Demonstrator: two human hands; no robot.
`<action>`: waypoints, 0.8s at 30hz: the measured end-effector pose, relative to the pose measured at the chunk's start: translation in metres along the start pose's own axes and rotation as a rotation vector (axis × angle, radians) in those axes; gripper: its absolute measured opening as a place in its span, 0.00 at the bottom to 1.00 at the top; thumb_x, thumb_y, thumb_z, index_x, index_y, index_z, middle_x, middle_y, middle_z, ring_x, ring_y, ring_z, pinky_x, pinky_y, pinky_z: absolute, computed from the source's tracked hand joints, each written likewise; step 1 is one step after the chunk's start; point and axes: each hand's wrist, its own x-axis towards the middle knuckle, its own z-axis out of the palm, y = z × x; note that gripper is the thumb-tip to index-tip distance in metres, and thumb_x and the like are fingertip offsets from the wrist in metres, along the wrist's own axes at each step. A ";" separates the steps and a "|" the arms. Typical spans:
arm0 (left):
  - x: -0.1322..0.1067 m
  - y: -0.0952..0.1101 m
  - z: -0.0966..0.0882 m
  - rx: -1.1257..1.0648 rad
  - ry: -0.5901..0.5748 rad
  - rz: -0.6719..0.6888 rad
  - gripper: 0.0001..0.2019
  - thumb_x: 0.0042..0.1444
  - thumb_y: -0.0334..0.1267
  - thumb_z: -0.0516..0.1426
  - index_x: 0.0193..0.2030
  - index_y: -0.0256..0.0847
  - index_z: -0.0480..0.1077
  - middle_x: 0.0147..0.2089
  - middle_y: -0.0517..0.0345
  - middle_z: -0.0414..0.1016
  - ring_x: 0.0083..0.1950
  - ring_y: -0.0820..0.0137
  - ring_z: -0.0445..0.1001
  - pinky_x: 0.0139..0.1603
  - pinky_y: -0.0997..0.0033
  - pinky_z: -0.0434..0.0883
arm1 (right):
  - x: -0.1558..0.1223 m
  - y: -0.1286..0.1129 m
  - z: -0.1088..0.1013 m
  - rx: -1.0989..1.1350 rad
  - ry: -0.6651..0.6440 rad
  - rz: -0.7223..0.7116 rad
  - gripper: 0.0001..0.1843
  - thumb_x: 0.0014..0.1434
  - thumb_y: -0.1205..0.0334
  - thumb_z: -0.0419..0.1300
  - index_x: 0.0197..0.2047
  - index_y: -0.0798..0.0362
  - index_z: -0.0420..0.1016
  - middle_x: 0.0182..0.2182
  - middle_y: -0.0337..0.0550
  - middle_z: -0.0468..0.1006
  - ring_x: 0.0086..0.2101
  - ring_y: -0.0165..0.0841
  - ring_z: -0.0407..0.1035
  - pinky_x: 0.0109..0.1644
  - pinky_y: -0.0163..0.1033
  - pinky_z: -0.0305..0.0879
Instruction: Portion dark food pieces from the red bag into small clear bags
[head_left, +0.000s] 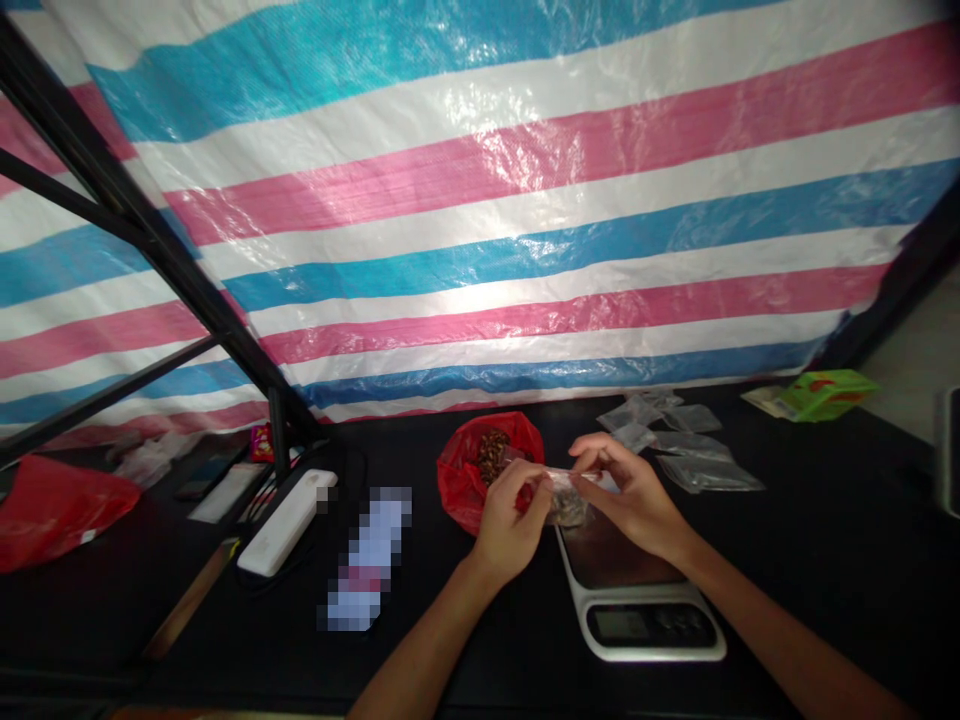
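Observation:
Between my two hands is a small clear plastic bag (568, 508) with brownish bits inside, held by its top edge. My left hand (512, 515) pinches the bag's left corner, and my right hand (628, 497) pinches the right side of the same edge. The bag hangs over the far end of a kitchen scale (641, 625) with a white rim and a dark display. Just behind my left hand sits an open red plastic bag (459, 485) holding small brown pieces (492, 455); my hand hides part of it.
Several empty clear bags (701, 445) lie right of the scale, near a green packet (829, 395). To the left are a white power strip (287, 523), a blurred-out phone-like object (367, 560) and another red bag (64, 510). A striped sheet (525, 200) closes off the back behind a black frame (142, 230).

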 end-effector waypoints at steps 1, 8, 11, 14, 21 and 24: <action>0.000 0.000 0.000 -0.003 0.015 0.003 0.09 0.71 0.42 0.57 0.44 0.40 0.77 0.40 0.54 0.78 0.41 0.69 0.74 0.44 0.70 0.69 | 0.000 -0.001 0.000 0.003 -0.013 0.002 0.12 0.66 0.57 0.67 0.51 0.45 0.75 0.32 0.35 0.76 0.32 0.32 0.71 0.37 0.36 0.68; 0.001 0.005 -0.001 -0.021 0.016 0.076 0.07 0.69 0.39 0.60 0.40 0.40 0.75 0.37 0.57 0.74 0.36 0.71 0.71 0.40 0.71 0.67 | -0.003 -0.007 0.006 -0.043 -0.093 0.027 0.14 0.65 0.54 0.68 0.53 0.44 0.78 0.35 0.36 0.80 0.36 0.34 0.75 0.42 0.37 0.71; 0.000 0.006 0.000 -0.033 0.018 0.082 0.07 0.69 0.39 0.60 0.38 0.39 0.74 0.36 0.57 0.72 0.35 0.72 0.69 0.38 0.71 0.66 | -0.004 -0.007 0.007 -0.059 -0.093 0.044 0.11 0.64 0.53 0.69 0.48 0.45 0.79 0.31 0.35 0.79 0.33 0.33 0.73 0.38 0.36 0.69; -0.001 0.006 0.002 -0.029 0.015 0.072 0.08 0.69 0.38 0.60 0.37 0.40 0.72 0.35 0.58 0.70 0.34 0.72 0.67 0.36 0.71 0.64 | -0.004 -0.007 0.005 -0.075 -0.124 0.047 0.10 0.65 0.52 0.68 0.47 0.46 0.80 0.30 0.36 0.78 0.32 0.33 0.73 0.37 0.36 0.69; -0.002 0.000 0.001 -0.036 0.001 0.063 0.10 0.69 0.38 0.59 0.35 0.40 0.70 0.33 0.60 0.67 0.34 0.72 0.65 0.36 0.70 0.62 | -0.005 -0.007 0.006 -0.099 -0.136 0.045 0.14 0.66 0.51 0.68 0.52 0.45 0.79 0.37 0.38 0.81 0.38 0.35 0.77 0.44 0.38 0.73; -0.003 -0.001 0.000 -0.050 -0.018 0.060 0.11 0.70 0.40 0.59 0.35 0.40 0.70 0.33 0.60 0.66 0.33 0.73 0.64 0.35 0.71 0.61 | -0.005 -0.008 0.004 -0.080 -0.112 0.049 0.13 0.63 0.51 0.70 0.49 0.45 0.79 0.34 0.38 0.82 0.37 0.35 0.77 0.44 0.38 0.73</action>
